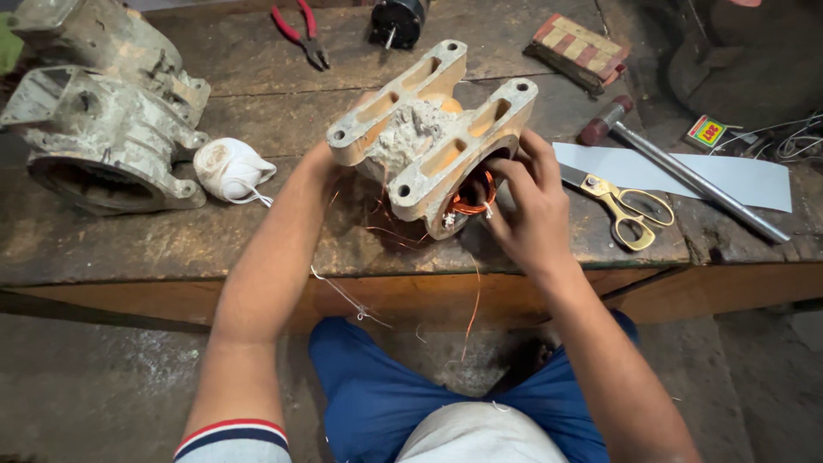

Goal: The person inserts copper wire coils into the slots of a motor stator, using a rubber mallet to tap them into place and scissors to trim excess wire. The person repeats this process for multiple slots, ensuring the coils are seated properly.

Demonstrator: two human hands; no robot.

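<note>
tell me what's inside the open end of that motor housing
Inside the motor housing, copper wire windings with white ties show at the open end. The right hand has its fingers at the opening and covers part of them; deeper inside is dark and cannot be seen.

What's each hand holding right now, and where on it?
Left hand steadies the motor housing from its far side; right hand fingers reach into its open end at the copper winding.

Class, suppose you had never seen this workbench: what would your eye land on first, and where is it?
First, the pale motor housing at the bench's centre, copper winding glowing in its open end, with the right hand at that opening and the left hand behind it. Next, gold-handled scissors at right and a grey casting at far left.
</note>
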